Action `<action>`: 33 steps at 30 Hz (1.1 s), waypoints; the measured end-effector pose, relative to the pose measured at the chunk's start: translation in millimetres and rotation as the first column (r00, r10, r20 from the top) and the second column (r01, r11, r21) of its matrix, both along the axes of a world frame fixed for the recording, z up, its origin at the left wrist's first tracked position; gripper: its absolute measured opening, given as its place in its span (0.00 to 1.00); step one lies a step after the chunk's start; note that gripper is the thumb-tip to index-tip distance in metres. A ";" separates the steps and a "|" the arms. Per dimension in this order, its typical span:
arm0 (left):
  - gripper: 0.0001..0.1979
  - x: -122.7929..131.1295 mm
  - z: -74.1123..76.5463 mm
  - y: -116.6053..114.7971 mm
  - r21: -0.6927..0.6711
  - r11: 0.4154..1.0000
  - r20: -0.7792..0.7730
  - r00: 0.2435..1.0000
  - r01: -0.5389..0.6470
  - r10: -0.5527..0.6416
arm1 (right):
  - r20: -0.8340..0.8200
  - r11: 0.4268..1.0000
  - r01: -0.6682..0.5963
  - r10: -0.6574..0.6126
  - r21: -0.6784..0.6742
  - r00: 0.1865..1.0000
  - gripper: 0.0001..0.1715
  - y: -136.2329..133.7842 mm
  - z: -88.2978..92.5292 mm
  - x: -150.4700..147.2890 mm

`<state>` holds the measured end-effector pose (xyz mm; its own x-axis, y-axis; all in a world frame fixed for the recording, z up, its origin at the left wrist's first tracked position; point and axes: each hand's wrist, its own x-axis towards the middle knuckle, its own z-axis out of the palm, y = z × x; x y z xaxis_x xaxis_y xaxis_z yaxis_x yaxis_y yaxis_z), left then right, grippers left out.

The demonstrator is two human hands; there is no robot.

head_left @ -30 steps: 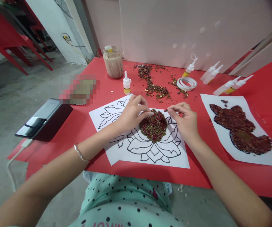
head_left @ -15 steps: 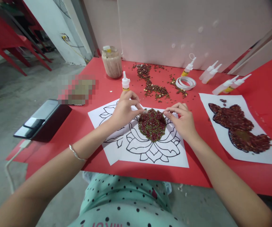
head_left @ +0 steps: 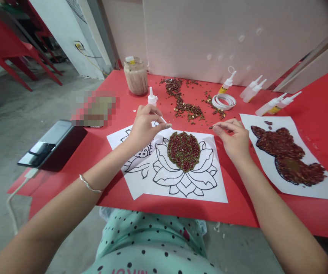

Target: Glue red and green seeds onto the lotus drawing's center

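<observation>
My left hand (head_left: pixel 146 123) is above the upper left of the flower drawing (head_left: pixel 185 186), thumb and fingertips pinched together; whatever they hold is too small to make out. Right of the sheet, my right hand (head_left: pixel 233 139) pinches a small dark stick-like piece (head_left: pixel 211 127) between thumb and finger. Red and green beans (head_left: pixel 183 150) cover the flower's centre, while its outer petals are bare line art. Partly beneath lies a second outlined drawing (head_left: pixel 137 167). Just behind my left hand stands a white-capped glue bottle (head_left: pixel 151 98), its lower part hidden.
Loose beans (head_left: pixel 185 106) are scattered at the back of the red table (head_left: pixel 118 203), near a jar (head_left: pixel 136 78) and tape rolls (head_left: pixel 223 101). Several glue bottles (head_left: pixel 253 90) stand back right. A bean-covered sheet (head_left: pixel 269 163) lies right; a phone (head_left: pixel 46 142) with a cable rests left.
Both hands have lifted off the bean-covered centre and drawn apart: my left slightly up and left, my right to the right with the dark piece. The flower's upper part now shows.
</observation>
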<state>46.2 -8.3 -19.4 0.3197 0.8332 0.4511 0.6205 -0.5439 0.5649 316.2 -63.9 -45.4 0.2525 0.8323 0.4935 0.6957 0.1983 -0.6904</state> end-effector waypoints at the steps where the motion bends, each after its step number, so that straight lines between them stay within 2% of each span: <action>1: 0.06 -0.7 0.1 0.8 -0.006 1.000 -0.013 1.000 0.005 -0.005 | -0.006 1.000 0.013 -0.013 0.005 1.000 0.08 2.0 -1.3 5.0; 4: 0.04 -2.0 -0.5 2.4 -0.005 1.000 -0.016 1.000 -0.018 0.017 | -0.029 0.997 0.073 -0.073 0.014 0.997 0.09 8.4 -7.6 21.2; 8: 0.11 -1.7 -1.2 2.3 -0.004 0.998 0.033 0.997 -0.067 0.067 | -0.057 0.984 0.174 -0.173 0.020 0.983 0.10 15.1 -15.6 37.5; 14: 0.05 -3.3 -3.6 3.1 -0.019 1.000 -0.001 1.000 -0.009 0.008 | -0.056 0.992 0.020 -0.027 -0.122 0.998 0.12 14.7 -14.7 33.3; 16: 0.05 -3.3 -4.4 2.7 -0.011 1.000 0.012 1.000 -0.016 0.016 | -0.024 0.993 0.025 -0.028 -0.118 0.999 0.13 14.6 -14.9 31.9; 20: 0.10 -2.5 -4.6 1.1 -0.008 1.000 0.036 0.999 -0.017 0.017 | 0.069 0.988 0.134 -0.129 -0.079 0.989 0.14 17.6 -22.2 39.6; 24: 0.05 -3.6 -5.7 1.0 -0.044 0.997 -0.007 0.998 0.060 -0.060 | 0.155 0.982 0.174 -0.160 -0.074 0.975 0.15 23.0 -35.2 50.8; 27: 0.05 -5.1 -8.3 1.5 -0.030 0.997 -0.011 0.998 0.065 -0.065 | 0.191 0.976 0.207 -0.191 -0.067 0.963 0.17 27.1 -43.3 55.1; 31: 0.13 -5.6 -10.1 1.6 0.007 0.999 0.046 0.998 0.038 -0.038 | 0.177 0.943 0.329 -0.316 -0.048 0.932 0.21 30.5 -46.8 59.0; 33: 0.16 -5.3 -9.3 1.4 -0.003 1.000 0.059 0.998 0.030 -0.030 | 0.159 0.937 0.343 -0.328 -0.072 0.931 0.21 30.7 -45.5 61.1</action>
<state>40.9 -6.9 -28.7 0.3177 0.8255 0.4664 0.5692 -0.5595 0.6025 377.4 -33.2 -90.9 0.4586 0.7568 0.4658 0.8020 -0.1268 -0.5837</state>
